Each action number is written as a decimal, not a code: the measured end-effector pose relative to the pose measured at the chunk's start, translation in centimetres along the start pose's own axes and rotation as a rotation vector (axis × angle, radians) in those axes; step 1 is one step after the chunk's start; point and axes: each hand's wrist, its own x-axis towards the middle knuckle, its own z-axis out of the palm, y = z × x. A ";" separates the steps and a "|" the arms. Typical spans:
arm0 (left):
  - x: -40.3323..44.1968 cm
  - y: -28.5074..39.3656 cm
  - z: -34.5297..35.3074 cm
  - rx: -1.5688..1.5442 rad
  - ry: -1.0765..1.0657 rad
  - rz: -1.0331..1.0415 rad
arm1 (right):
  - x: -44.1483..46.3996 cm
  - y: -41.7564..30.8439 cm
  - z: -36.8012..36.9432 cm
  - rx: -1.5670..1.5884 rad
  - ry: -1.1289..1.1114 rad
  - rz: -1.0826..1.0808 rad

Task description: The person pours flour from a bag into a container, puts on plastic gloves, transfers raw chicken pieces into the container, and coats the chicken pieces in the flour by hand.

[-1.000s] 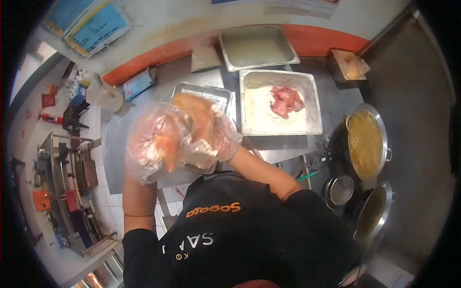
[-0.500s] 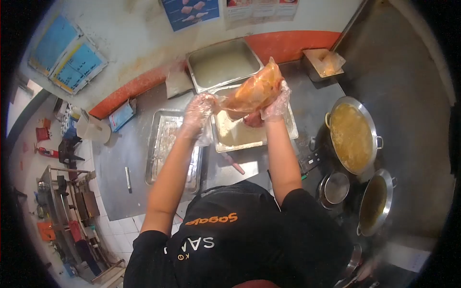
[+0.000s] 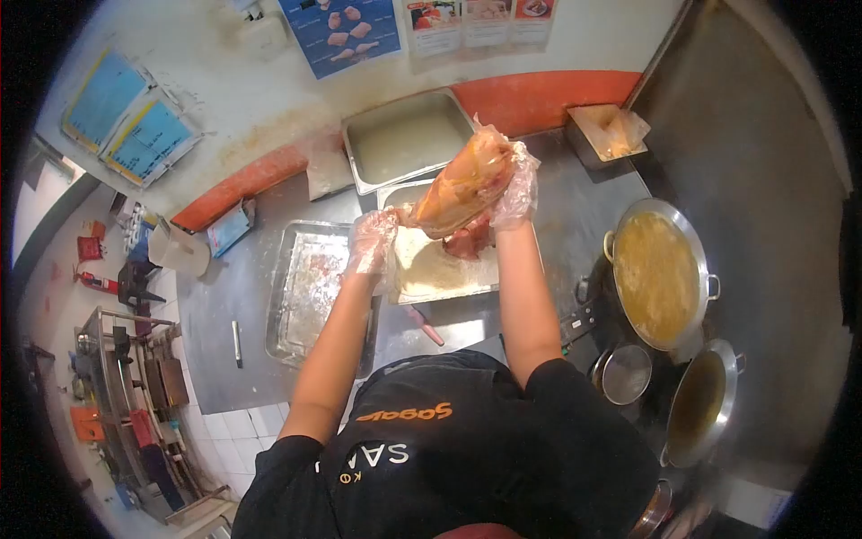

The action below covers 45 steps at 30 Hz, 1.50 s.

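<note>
A clear plastic bag of raw chicken [image 3: 462, 184] is held tilted between my two hands over a metal tray of flour [image 3: 431, 265]. My left hand [image 3: 373, 241], in a thin clear glove dusted with flour, is closed on the bag's lower left end. Gloved likewise, my right hand [image 3: 517, 190] grips its right side. Below the bag, near the right hand, a dark red piece of raw meat [image 3: 469, 239] shows; whether it touches the flour I cannot tell.
Behind stands a metal pan of cloudy liquid [image 3: 409, 139]. A flour-smeared tray [image 3: 310, 292] lies left of a pink-handled tool [image 3: 426, 325]. To the right are a wok of bubbling oil [image 3: 660, 274], a second wok [image 3: 696, 395] and a small bin [image 3: 593, 148].
The camera view has tipped upward a little. The bag is steeper now, and more of the dark red meat shows beneath it. Both hands keep their hold.
</note>
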 end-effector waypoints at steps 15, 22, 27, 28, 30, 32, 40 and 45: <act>0.5 -4.0 -1.1 0.051 0.094 0.165 | 2.3 2.9 1.4 -0.267 0.283 0.086; -0.3 -2.2 -0.1 0.014 0.034 0.177 | 2.5 2.4 2.9 -0.279 0.355 0.117; 1.7 -2.1 3.0 -0.008 0.083 0.323 | 1.3 1.4 6.2 -0.308 0.337 0.103; 1.2 -0.4 4.3 -0.113 0.126 0.508 | 0.9 1.5 6.7 -0.287 0.320 0.132; 0.1 2.8 4.4 0.121 0.075 0.530 | 1.4 3.1 5.4 -0.279 0.300 0.138; 0.2 6.0 5.9 0.351 0.123 0.916 | 1.6 4.3 4.8 -0.192 0.218 0.154; 2.2 6.7 5.0 0.301 0.174 0.655 | -0.9 5.3 7.1 -0.184 0.230 0.184; 1.6 7.2 5.8 0.273 0.181 0.678 | -1.0 5.5 6.0 -0.061 0.036 0.149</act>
